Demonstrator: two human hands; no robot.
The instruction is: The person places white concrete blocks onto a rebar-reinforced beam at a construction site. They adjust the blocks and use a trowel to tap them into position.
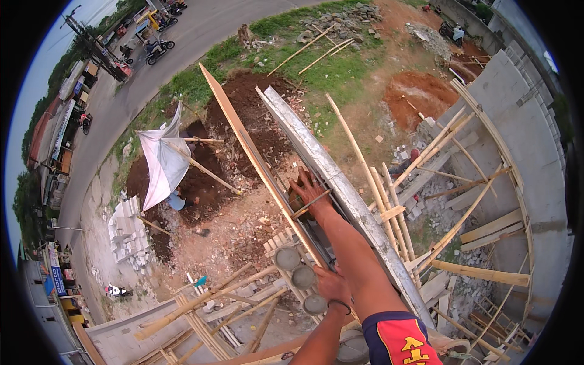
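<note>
My right hand (308,190) reaches forward over a narrow trough between a long wooden board (246,141) and a grey, cement-smeared panel (340,177). Its fingers are spread, near a thin crosspiece (311,204) that spans the gap. Closer to me, my left hand (330,283) is closed at the trough's near left side, with a dark band on the wrist. What its fingers hold is hidden. Beside it stand several round containers of wet grey mortar (303,277), and another mortar container (353,348) sits below my right forearm.
I am high above the ground. Bamboo poles (359,152) rise to the right, beside a grey block wall (517,134). Below left, a person (177,201) is by a white tarp (164,164) and stacked pale blocks (128,234). Bamboo scaffolding (207,304) crosses the lower left.
</note>
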